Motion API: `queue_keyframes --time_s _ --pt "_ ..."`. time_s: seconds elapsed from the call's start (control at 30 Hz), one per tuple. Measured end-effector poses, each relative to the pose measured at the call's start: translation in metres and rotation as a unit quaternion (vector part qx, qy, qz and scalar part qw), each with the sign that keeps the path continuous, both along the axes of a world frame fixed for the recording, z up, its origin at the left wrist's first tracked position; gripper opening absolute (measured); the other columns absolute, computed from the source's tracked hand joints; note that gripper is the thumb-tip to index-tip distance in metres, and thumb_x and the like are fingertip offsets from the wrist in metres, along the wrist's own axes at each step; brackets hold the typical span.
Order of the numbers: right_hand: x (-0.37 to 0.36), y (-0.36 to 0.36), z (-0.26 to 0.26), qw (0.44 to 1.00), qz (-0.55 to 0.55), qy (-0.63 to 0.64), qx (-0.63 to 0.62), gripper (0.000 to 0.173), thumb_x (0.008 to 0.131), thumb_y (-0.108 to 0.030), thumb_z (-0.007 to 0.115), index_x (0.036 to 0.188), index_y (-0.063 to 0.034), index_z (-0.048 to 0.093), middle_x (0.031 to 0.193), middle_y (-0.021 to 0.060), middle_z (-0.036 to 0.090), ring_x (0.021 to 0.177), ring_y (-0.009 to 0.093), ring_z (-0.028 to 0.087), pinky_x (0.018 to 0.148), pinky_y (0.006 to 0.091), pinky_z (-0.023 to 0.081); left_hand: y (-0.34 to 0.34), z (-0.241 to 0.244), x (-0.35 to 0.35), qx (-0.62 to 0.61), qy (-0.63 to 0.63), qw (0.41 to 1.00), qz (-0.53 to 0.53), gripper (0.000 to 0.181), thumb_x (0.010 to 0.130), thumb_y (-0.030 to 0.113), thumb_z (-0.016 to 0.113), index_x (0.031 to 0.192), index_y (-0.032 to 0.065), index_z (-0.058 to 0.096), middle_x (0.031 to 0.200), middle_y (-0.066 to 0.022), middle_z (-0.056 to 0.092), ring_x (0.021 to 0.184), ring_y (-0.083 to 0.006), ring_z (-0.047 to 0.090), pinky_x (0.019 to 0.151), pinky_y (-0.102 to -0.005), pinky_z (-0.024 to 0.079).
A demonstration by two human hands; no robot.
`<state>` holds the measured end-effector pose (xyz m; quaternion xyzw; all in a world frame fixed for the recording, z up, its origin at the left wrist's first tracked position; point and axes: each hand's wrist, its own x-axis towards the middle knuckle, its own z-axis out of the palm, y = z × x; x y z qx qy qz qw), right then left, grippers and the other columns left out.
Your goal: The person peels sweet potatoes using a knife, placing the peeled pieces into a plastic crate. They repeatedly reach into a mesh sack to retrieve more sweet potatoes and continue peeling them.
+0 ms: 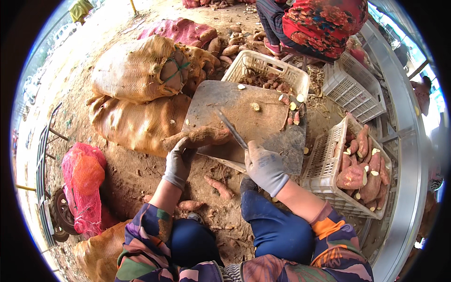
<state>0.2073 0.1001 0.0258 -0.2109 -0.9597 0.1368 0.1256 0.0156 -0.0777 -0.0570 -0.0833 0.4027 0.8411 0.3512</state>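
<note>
My left hand [180,160], in a grey work glove, grips a long soil-covered sweet potato [201,136] near its left end. The root's redder right end lies over the near part of a dark, dirt-covered board [278,141]. In my gloved right hand [264,165] is a knife [230,127], its blade pointing up and left, just past the root's right end. Cut pale slices [255,106] and small trimmed ends [296,118] are scattered on the board. The board rests partly over a white plastic crate [303,79] holding root trimmings [271,81].
To the right stands a crate [317,169] of trimmed sweet potatoes [373,187], beside a metal rail [412,169]. Full mesh sacks [130,70] lie at the left. A person in a red floral top [324,26] sits ahead, near another crate [352,88]. Loose sweet potatoes [219,187] lie by my feet.
</note>
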Motion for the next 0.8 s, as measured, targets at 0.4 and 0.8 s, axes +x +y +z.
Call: queue_keyframes --time_s 0.4,0.8 --pt "-0.040 0.040 -0.026 0.970 0.034 -0.215 -0.106 0.024 0.090 -0.021 0.045 0.099 -0.0039 0.060 0.094 0.0226 0.068 0.090 0.038 0.066 0.079 0.0462 0.052 0.008 -0.011 -0.001 -0.005 -0.022 1.000 0.008 0.022 0.087 0.016 0.064 0.106 0.0048 0.062 0.101 -0.0070 0.065 0.092 -0.0211 0.064 0.081 -0.0338 0.055" --pt "-0.023 0.039 -0.046 0.981 -0.051 -0.125 -0.140 0.026 0.091 -0.031 0.051 0.094 -0.0052 0.055 0.082 0.0249 0.065 0.082 0.044 0.064 0.074 0.0524 0.050 -0.015 -0.002 -0.020 0.157 -0.093 0.975 0.124 0.050 0.085 0.031 0.060 0.129 0.0088 0.051 0.133 -0.0068 0.055 0.125 -0.0261 0.049 0.104 -0.0464 0.040"
